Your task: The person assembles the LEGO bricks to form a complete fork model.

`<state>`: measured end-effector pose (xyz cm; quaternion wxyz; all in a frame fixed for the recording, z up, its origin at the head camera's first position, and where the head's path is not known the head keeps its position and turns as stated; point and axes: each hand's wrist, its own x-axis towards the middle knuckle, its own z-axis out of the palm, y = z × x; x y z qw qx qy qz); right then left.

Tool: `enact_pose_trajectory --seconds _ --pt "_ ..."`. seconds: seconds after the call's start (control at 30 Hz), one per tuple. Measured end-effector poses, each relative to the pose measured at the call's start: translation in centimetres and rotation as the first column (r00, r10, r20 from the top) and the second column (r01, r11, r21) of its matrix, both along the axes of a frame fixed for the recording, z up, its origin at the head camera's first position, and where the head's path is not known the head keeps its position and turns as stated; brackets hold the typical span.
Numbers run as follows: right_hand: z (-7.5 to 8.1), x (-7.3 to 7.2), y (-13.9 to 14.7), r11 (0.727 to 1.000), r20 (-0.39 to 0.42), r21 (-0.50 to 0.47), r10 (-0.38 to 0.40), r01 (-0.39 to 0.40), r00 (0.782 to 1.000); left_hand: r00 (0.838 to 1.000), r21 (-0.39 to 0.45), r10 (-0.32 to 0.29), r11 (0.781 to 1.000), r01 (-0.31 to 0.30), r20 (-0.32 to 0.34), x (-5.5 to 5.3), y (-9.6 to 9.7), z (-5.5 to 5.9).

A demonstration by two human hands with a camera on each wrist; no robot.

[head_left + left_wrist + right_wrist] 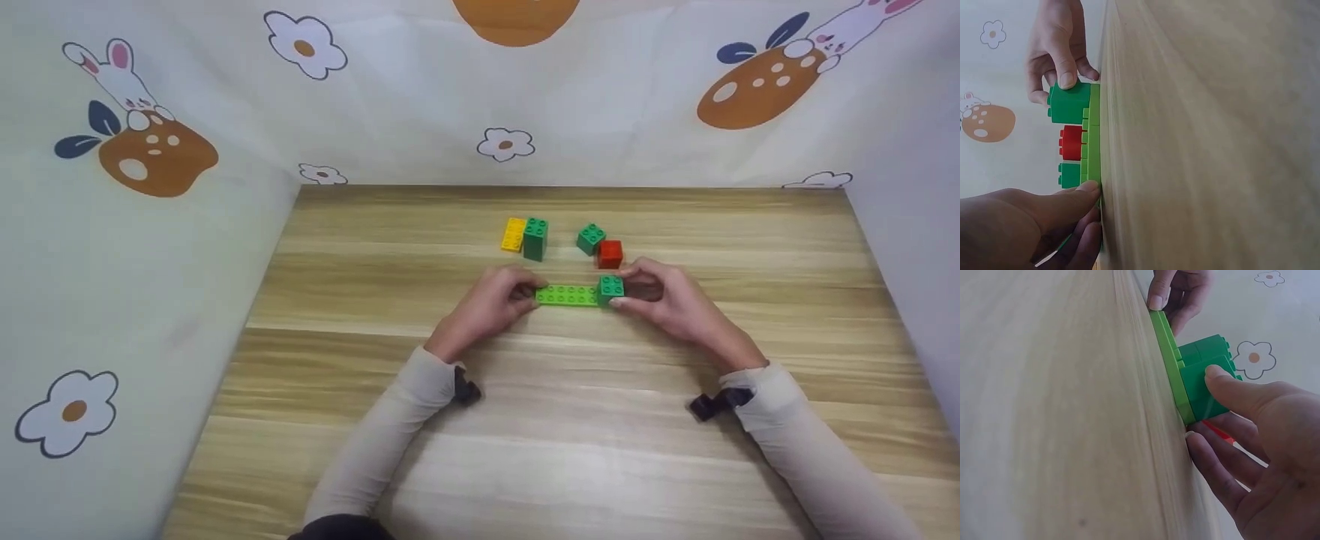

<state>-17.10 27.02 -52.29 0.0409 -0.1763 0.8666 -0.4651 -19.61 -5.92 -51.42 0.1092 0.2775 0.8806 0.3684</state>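
Note:
A long light-green building-block plate [568, 295] lies on the wooden table, running left to right. My left hand [487, 304] pinches its left end between thumb and fingers. At the opposite end, a dark green block [612, 288] sits on the plate's studs. My right hand [675, 300] grips that block, with the thumb [1220, 377] on its near side. In the right wrist view the block's base meets the plate, and the fingers reach round its far side, partly hidden.
Behind the plate stand a red block [610, 255] and a small green block [591, 238], close together. Farther left are a tall green block [535, 240] and a flat yellow block [513, 234]. A patterned cloth wall [405, 112] borders the table's back.

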Motion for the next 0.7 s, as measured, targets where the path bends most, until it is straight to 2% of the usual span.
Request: enact_pose_trajectory --seconds 0.3,0.5,0.7 --pt "-0.19 0.14 0.36 1.0 0.031 -0.024 -0.004 0.005 1.0 0.999 0.002 0.007 1.0 -0.007 0.031 -0.1 0.39 0.04" --pt "0.06 -0.03 0.22 0.999 0.079 -0.043 0.004 0.0 0.997 0.999 0.036 0.013 0.999 -0.015 0.053 -0.13 0.08 -0.15" --pt "0.69 0.08 -0.19 0.997 0.069 -0.072 0.0 0.005 0.998 0.997 0.027 0.024 0.999 -0.026 0.07 -0.11 -0.11 -0.13"
